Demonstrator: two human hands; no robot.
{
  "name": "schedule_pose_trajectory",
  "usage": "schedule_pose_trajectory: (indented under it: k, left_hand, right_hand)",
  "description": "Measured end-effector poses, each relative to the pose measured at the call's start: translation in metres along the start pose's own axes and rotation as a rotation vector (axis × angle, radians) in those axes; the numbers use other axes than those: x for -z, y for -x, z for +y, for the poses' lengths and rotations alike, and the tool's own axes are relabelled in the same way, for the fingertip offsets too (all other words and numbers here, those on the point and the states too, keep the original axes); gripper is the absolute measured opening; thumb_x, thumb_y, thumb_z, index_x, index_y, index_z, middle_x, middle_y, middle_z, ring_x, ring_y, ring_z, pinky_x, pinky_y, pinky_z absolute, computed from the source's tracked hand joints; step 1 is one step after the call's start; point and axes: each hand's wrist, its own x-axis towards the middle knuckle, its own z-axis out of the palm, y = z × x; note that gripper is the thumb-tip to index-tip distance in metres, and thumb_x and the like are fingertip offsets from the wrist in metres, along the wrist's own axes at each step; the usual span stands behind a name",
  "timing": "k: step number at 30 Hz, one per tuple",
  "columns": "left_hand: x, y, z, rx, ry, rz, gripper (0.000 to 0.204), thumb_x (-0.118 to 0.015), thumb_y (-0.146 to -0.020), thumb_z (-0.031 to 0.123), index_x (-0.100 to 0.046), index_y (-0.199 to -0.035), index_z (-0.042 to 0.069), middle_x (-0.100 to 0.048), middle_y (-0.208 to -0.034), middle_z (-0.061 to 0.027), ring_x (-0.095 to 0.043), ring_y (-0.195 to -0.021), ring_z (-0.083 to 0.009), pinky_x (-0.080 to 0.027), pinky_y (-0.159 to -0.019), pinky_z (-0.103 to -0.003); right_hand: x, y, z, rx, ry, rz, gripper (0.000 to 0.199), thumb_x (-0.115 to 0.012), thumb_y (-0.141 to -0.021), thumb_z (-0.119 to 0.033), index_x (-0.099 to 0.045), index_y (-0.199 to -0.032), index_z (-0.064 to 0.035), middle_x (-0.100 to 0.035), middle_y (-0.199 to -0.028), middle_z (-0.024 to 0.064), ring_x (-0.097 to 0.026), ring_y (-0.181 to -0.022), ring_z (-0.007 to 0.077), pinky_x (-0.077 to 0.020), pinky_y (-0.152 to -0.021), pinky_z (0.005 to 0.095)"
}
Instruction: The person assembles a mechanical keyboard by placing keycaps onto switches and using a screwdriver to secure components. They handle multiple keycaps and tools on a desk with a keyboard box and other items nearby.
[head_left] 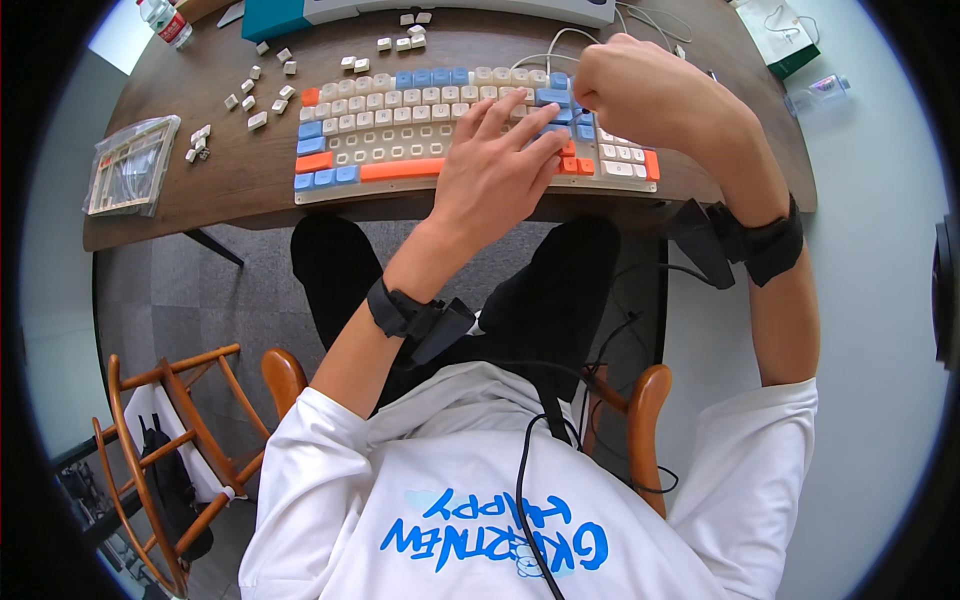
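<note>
A mechanical keyboard point(400, 170) with white, blue and orange keycaps lies along the table's near edge. Two of its lower letter rows show bare switches across the left and middle. My left hand point(490, 165) rests over the right-middle part of it, fingers spread and fingertips touching the keys. Above the keyboard's right side, my right hand point(645, 90) is closed with its wrist bent. Whatever its fingers hold, if anything, is hidden behind the fist; a thin wire-like shape seems to show just below them. Part of the number pad lies under that hand.
Loose white keycaps point(257, 121) are scattered left of and behind the keyboard. A clear plastic case point(133, 167) lies at the table's left. Bottles point(168, 24) point(817, 95) stand or lie at the far corners. Behind are a teal-and-white box point(340, 12) and a white cable point(560, 45).
</note>
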Motion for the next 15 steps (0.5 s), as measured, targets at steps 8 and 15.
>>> schedule_pose_trajectory:
  k: [8, 15]
  left_hand:
    - [0.002, 0.0, 0.002, 0.015, 0.019, 0.014, 0.024, -0.068, -0.104, 0.026, -0.076, -0.126, 0.019, -0.068, -0.149, 0.0025, -0.053, -0.145, -0.0303, -0.035, -0.122, -0.049]
    - [0.001, -0.001, 0.002, -0.012, 0.025, 0.067, 0.021, -0.069, -0.103, 0.026, -0.077, -0.118, 0.015, -0.071, -0.142, -0.0027, -0.057, -0.139, -0.0329, -0.037, -0.12, -0.05]
  right_hand:
    - [-0.024, 0.034, 0.008, -0.091, -0.201, 0.117, 0.02, -0.066, -0.095, -0.005, -0.078, -0.107, 0.006, -0.076, -0.097, 0.0244, -0.073, -0.091, 0.0426, -0.0571, -0.086, 0.0459]
    - [-0.05, 0.049, -0.001, -0.039, -0.216, 0.38, 0.015, -0.063, -0.097, -0.004, -0.075, -0.098, 0.0048, -0.073, -0.095, 0.0266, -0.071, -0.089, 0.0462, -0.0581, -0.08, 0.051]
